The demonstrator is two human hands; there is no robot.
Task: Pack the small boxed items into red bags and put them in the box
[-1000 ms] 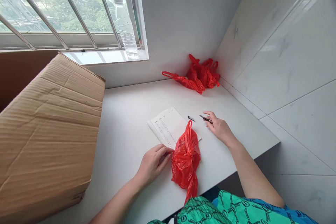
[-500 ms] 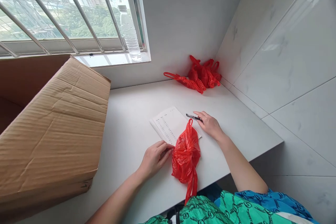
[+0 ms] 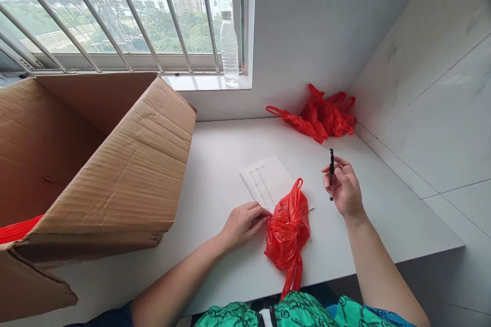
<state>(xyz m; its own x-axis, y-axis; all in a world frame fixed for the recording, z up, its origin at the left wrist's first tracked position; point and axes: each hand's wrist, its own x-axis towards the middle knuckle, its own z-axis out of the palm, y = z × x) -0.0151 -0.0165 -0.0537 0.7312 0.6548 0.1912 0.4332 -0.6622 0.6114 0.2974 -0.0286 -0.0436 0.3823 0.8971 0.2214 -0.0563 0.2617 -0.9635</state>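
Note:
My right hand (image 3: 344,189) is raised a little over the white table (image 3: 215,163) and holds a black pen (image 3: 331,169) upright in closed fingers. My left hand (image 3: 243,225) rests on the table with fingers curled, touching the left side of a knotted red plastic bag (image 3: 287,230). That bag lies on the near corner of a white sheet of printed paper (image 3: 268,182). Whether the left fingers grip the bag or only press against it is unclear.
A large open cardboard box (image 3: 95,163) lies on its side at the left, something red showing inside. More red plastic bags (image 3: 322,118) are heaped in the far right corner. A clear water bottle (image 3: 229,48) stands on the window sill. Tiled wall runs along the right.
My right hand picked the pen up off the table and lifted it, turning it upright. My left hand stayed at the red bag. The view swung left, showing more of the box.

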